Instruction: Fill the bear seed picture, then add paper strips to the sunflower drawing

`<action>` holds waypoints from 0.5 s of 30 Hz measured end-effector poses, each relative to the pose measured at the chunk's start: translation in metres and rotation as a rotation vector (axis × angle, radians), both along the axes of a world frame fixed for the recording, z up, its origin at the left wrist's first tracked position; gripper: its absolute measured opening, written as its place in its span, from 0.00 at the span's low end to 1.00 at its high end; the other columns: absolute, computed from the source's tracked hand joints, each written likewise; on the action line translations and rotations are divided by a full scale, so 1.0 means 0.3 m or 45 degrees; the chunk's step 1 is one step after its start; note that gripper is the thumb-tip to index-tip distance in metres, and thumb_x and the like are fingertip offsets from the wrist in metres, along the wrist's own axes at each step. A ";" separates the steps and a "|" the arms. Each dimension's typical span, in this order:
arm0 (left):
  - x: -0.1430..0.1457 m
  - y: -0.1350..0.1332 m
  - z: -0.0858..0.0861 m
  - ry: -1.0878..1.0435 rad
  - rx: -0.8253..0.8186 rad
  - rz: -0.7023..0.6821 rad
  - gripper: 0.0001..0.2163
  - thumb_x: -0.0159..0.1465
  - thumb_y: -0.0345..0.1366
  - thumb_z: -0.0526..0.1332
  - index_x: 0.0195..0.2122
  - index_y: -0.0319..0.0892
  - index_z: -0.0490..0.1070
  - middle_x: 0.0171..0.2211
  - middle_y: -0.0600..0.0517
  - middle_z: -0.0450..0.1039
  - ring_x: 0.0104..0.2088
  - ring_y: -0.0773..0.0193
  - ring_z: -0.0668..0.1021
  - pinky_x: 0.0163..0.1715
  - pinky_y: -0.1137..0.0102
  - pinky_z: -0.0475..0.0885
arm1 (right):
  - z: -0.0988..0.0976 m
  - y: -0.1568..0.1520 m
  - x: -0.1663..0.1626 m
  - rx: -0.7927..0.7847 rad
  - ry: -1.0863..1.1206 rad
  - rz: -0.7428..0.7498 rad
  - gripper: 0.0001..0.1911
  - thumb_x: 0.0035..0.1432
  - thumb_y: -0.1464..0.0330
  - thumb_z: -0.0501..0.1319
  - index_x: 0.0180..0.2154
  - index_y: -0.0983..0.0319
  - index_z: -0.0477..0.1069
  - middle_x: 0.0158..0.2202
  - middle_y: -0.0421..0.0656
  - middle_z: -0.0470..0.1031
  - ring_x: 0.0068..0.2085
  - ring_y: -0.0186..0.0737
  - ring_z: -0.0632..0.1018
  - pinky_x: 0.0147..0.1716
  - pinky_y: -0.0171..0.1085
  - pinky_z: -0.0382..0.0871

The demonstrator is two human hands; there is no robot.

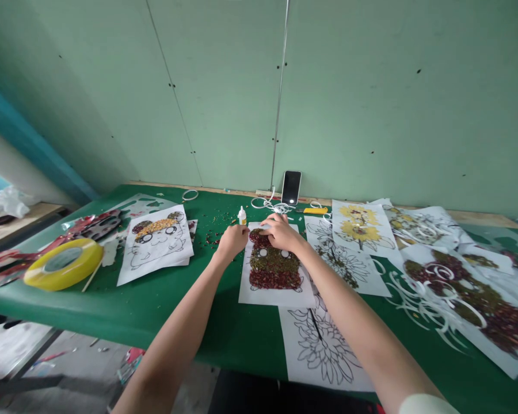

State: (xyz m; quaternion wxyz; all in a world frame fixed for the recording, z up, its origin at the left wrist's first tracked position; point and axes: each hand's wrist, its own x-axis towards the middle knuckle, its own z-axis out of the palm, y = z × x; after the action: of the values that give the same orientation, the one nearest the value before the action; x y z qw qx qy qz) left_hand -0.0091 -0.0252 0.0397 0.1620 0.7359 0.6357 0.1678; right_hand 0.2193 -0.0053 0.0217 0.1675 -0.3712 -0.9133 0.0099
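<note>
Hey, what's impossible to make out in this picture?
In the head view:
Whether the left hand pinches anything: too small.
Top of the central animal drawing: partly hidden by the right hand.
Any print on the bottle: too small.
Part of the lower flower drawing: behind the right forearm.
Far side of the red and green sheet: cut by right edge.

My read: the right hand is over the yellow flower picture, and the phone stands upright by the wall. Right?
No: the head view shows the right hand over the top of the red and green animal picture. The phone stands upright by the wall.
</note>
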 end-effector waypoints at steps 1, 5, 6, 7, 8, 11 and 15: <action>0.000 0.000 0.000 0.002 0.006 -0.002 0.18 0.72 0.29 0.56 0.50 0.44 0.86 0.49 0.43 0.86 0.53 0.54 0.85 0.55 0.68 0.75 | -0.002 -0.001 -0.002 0.002 0.004 -0.005 0.25 0.65 0.79 0.55 0.52 0.56 0.86 0.62 0.50 0.78 0.63 0.60 0.66 0.58 0.56 0.58; 0.001 -0.002 0.002 0.011 0.018 -0.001 0.17 0.73 0.30 0.57 0.50 0.44 0.86 0.48 0.43 0.86 0.52 0.53 0.85 0.55 0.68 0.75 | -0.021 -0.002 -0.016 0.008 -0.006 -0.038 0.28 0.66 0.76 0.55 0.62 0.56 0.80 0.65 0.52 0.75 0.64 0.61 0.65 0.58 0.56 0.58; 0.001 -0.002 0.003 0.010 0.015 0.003 0.17 0.73 0.31 0.57 0.49 0.44 0.86 0.48 0.43 0.86 0.52 0.53 0.85 0.55 0.68 0.75 | -0.026 -0.002 -0.018 0.007 -0.025 -0.039 0.28 0.67 0.75 0.55 0.63 0.56 0.80 0.65 0.53 0.74 0.65 0.61 0.64 0.59 0.57 0.58; 0.001 -0.003 0.003 0.008 0.010 0.006 0.16 0.73 0.31 0.57 0.49 0.45 0.87 0.48 0.43 0.86 0.52 0.54 0.85 0.55 0.68 0.75 | -0.029 -0.002 -0.020 0.003 -0.044 -0.038 0.28 0.67 0.75 0.55 0.63 0.55 0.79 0.66 0.53 0.73 0.65 0.62 0.64 0.59 0.58 0.58; 0.001 -0.003 0.004 0.005 0.007 0.008 0.16 0.72 0.30 0.57 0.49 0.45 0.87 0.48 0.43 0.86 0.52 0.54 0.85 0.55 0.69 0.74 | -0.031 -0.001 -0.020 -0.006 -0.059 -0.036 0.28 0.67 0.75 0.55 0.63 0.56 0.79 0.66 0.53 0.73 0.65 0.62 0.64 0.60 0.58 0.58; 0.001 -0.003 0.005 0.000 0.006 0.003 0.16 0.72 0.30 0.57 0.49 0.45 0.87 0.48 0.43 0.86 0.52 0.54 0.85 0.55 0.69 0.74 | -0.029 0.002 -0.013 -0.039 -0.065 -0.035 0.27 0.66 0.76 0.56 0.60 0.57 0.81 0.66 0.54 0.73 0.65 0.63 0.64 0.60 0.59 0.58; 0.001 -0.003 0.005 -0.006 0.010 0.001 0.17 0.72 0.29 0.57 0.50 0.45 0.86 0.49 0.44 0.86 0.52 0.53 0.85 0.54 0.69 0.74 | -0.016 0.006 0.001 -0.045 -0.023 -0.021 0.24 0.65 0.77 0.56 0.54 0.58 0.85 0.65 0.52 0.75 0.65 0.63 0.64 0.59 0.59 0.58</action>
State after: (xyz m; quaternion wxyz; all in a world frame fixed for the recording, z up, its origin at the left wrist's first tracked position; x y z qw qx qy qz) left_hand -0.0089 -0.0262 0.0412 0.1603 0.7358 0.6351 0.1721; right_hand 0.2197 -0.0035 0.0170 0.1525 -0.3818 -0.9113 0.0213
